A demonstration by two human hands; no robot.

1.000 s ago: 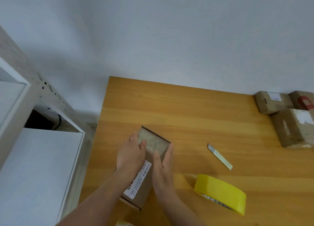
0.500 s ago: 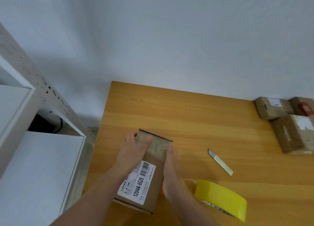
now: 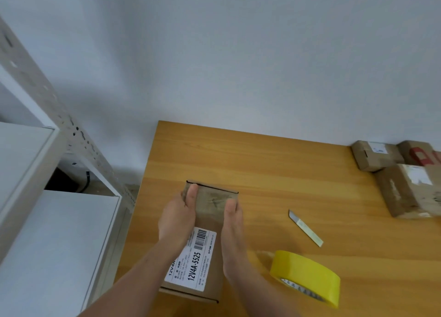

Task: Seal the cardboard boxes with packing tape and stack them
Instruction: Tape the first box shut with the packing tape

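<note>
A small cardboard box with a white barcode label lies lengthwise on the wooden table, near its left edge. Its far end looks covered with clear tape. My left hand grips the box's left side with its thumb over the top near the far corner. My right hand grips the right side, thumb on the top edge. The fingers of both hands are hidden down the sides. A yellow roll of packing tape stands on its edge just right of my right wrist.
A thin cutter blade lies on the table right of the box. Three brown boxes sit together at the far right, against the wall. A white metal shelf unit stands left of the table.
The box has turned from a diagonal to point straight away from me. My hands slid from pressing on its top to gripping its two sides.
</note>
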